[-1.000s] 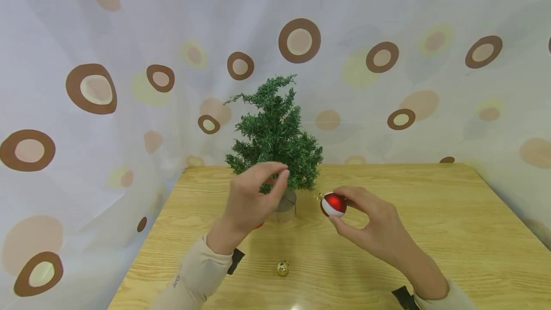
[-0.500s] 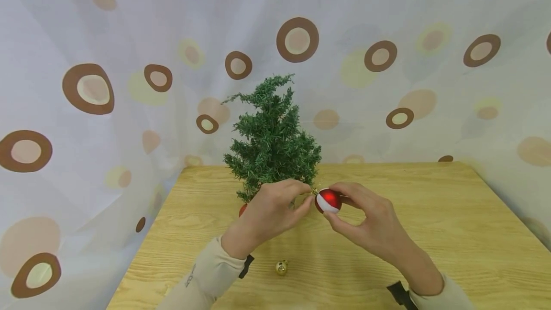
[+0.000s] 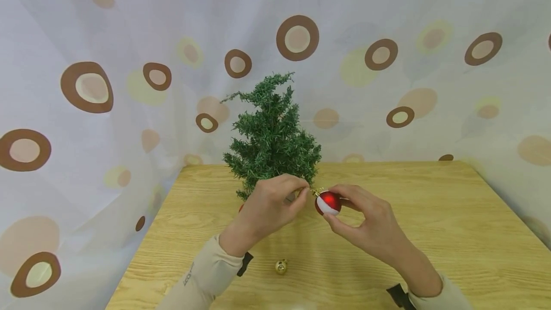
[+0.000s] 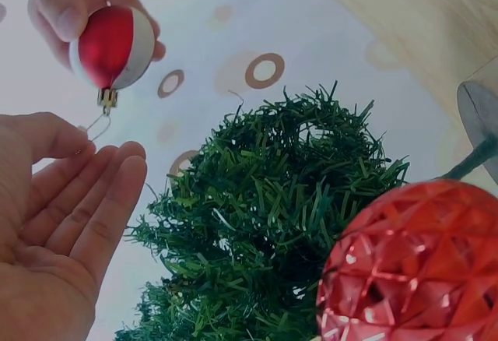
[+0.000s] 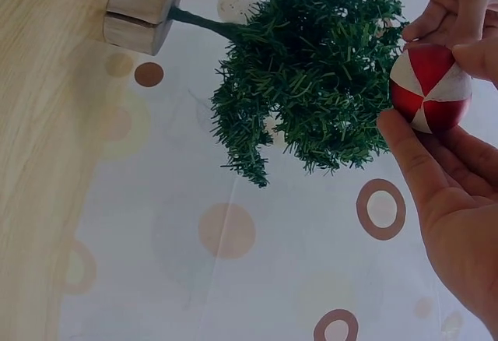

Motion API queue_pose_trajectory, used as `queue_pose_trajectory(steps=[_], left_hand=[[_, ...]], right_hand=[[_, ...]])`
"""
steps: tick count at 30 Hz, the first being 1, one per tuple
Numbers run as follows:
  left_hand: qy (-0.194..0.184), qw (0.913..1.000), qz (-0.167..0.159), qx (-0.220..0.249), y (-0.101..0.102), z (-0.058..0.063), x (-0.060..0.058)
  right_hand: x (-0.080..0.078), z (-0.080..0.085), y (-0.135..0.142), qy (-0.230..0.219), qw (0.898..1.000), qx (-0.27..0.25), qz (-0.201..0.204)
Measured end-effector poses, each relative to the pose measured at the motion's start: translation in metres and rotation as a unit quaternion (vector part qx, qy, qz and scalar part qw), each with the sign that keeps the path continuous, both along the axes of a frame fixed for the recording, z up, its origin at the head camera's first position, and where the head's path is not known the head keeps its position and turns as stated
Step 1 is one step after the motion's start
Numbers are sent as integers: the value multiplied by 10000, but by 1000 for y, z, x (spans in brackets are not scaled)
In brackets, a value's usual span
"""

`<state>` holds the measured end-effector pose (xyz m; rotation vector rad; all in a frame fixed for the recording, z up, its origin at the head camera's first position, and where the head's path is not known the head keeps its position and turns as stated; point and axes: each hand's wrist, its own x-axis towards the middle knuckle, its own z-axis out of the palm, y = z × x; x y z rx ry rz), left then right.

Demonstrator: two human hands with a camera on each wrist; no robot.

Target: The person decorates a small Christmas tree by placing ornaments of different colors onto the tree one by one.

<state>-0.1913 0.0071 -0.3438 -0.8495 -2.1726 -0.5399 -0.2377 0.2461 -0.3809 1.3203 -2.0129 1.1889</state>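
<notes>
A red-and-white Christmas bauble (image 3: 328,203) with a gold cap is held between the thumb and fingers of my right hand (image 3: 370,219). My left hand (image 3: 271,207) pinches the thin loop (image 4: 99,127) on that cap between thumb and index finger, its other fingers stretched out in the left wrist view. Just behind the hands stands a small green artificial Christmas tree (image 3: 271,142). In the right wrist view its wooden base (image 5: 144,10) shows. A faceted red bauble (image 4: 412,271) looms large in the left wrist view; the left hand mostly hides it in the head view.
A small gold bauble (image 3: 281,266) lies on the wooden table (image 3: 430,214) in front of the tree, below the hands. Behind and to the left hangs a pale curtain (image 3: 344,8) printed with brown ovals.
My left hand has moved right and down from before the tree to the bauble's loop, which it now pinches. The right hand has shifted slightly left, still holding the bauble.
</notes>
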Motion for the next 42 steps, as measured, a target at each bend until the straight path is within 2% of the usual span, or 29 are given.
queue_pose_trajectory(steps=[5,15,22,29,34,42], left_hand=[[-132,9998,-9,138,0,2,0],[-134,9998,-164,12,7,4,-3],[-193,9998,-44,25,8,5,-2],[-149,9998,99,15,9,4,-4],[-171,9993,296,159,7,4,-6],[-563,9935,620,771,2,9,-12]], right_hand=[[0,-4,-2,-59,9999,8,107],[0,-3,-7,102,9981,600,-45],[-2,7,-19,492,9984,181,-198],[-12,11,-32,1037,9931,-389,-384],[-21,14,-39,1047,9922,-498,-468],[-35,19,-54,802,9932,-596,-594]])
